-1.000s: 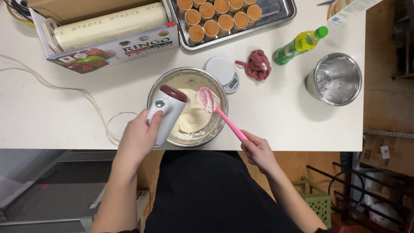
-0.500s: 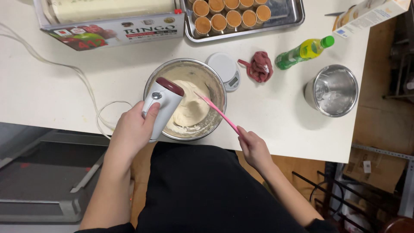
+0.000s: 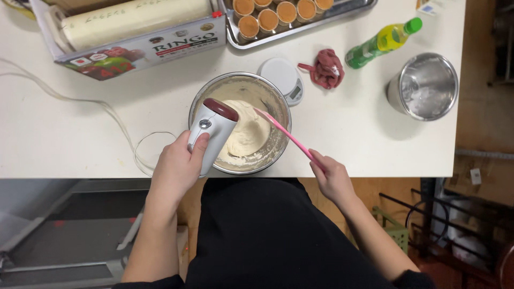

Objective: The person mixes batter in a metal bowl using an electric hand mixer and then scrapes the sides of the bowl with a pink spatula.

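The white surface (image 3: 64,144) fills the upper part of what I see, its near edge running just below my bowl. Beyond that edge is a grey floor on my left and, on my right, wooden boards with dark metal racks and a green crate, all dim and hard to read.

On the surface: one long box (image 3: 134,32) holding a pale roll, its top cut off by the frame. One metal tray (image 3: 316,24) of small round cups; I count five showing, the rest cut off. One steel mixing bowl (image 3: 240,123) of pale batter right in front of me. One empty steel pot (image 3: 424,85) well off to the right. One green-capped yellow bottle (image 3: 381,42), one round white scale (image 3: 282,77) touching the bowl's far rim, one crumpled red cloth (image 3: 325,68) beside it, and one white cord (image 3: 96,115) looping across the left.

My left hand (image 3: 176,168) is wrapped around the white hand mixer (image 3: 214,131), thumb near its button; the beaters are hidden beneath its body. My right hand (image 3: 332,176) has its fingers closed on the pink spatula (image 3: 286,136), whose blade rests in the batter.
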